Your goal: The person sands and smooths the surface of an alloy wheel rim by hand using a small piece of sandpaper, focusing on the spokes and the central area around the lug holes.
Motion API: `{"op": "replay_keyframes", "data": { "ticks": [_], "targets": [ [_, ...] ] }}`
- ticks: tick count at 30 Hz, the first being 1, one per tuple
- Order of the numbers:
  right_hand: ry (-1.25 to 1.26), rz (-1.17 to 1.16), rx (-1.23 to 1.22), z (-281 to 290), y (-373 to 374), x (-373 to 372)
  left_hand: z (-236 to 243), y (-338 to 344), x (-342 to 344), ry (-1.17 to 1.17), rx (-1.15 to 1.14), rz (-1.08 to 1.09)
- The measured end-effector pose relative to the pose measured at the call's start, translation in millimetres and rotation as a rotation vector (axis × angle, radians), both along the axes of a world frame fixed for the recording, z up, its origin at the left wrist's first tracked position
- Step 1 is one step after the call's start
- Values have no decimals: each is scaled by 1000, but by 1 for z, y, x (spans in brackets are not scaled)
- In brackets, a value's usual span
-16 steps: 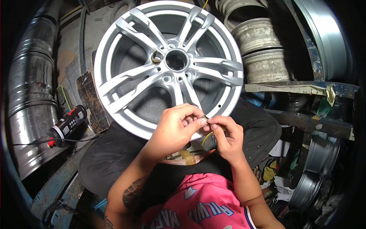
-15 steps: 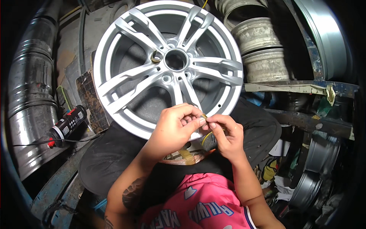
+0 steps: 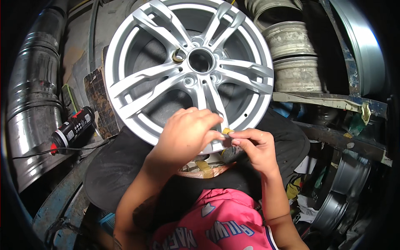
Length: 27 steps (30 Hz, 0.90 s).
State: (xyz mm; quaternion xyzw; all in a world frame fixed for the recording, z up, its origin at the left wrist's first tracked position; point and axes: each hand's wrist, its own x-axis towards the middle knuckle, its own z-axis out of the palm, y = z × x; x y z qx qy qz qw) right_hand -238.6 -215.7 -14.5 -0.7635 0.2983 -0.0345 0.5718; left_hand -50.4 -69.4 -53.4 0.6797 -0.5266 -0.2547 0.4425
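Silver alloy wheel [image 3: 127, 77] fills upper centre of frame, face up toward camera, so its axle axis runs roughly along the line of sight. 5 double spokes; 1 pair [image 3: 216, 104] points down-frame, toward the hands. Lower rim edge sits over black trousers [image 3: 112, 179]. Valve hole [image 3: 246, 115] at lower right of the rim. Gold-coloured ring [image 3: 175, 57] in 1 of the 5 bolt holes, left of the hub.

Small yellow strip [image 3: 227, 131] is between the 2 hands, just below frame centre, over the lower rim. Long axis looks about left-right; too small to be sure. Right hand [image 3: 260, 152] pinches its right end, thumb and forefinger. Left hand [image 3: 183, 129]: forefinger and thumb parted, thumb tip at the strip's left end; can't tell if it grips.

Black can [image 3: 75, 128] at left, lying down, red cap toward lower left.
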Motion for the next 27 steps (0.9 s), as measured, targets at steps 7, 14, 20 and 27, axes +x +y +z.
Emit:
{"op": "replay_keyframes", "data": {
  "ticks": [7,14,20,27],
  "targets": [
    [204,418,-616,3,11,16,-16,8,-2,-168,161,137],
    [327,606,-669,6,8,26,-18,8,-5,-195,213,101],
    [310,632,-666,5,7,26,-18,8,-8,-196,227,107],
    [309,624,-703,3,13,27,-18,8,-7,-197,228,104]
  ]
}}
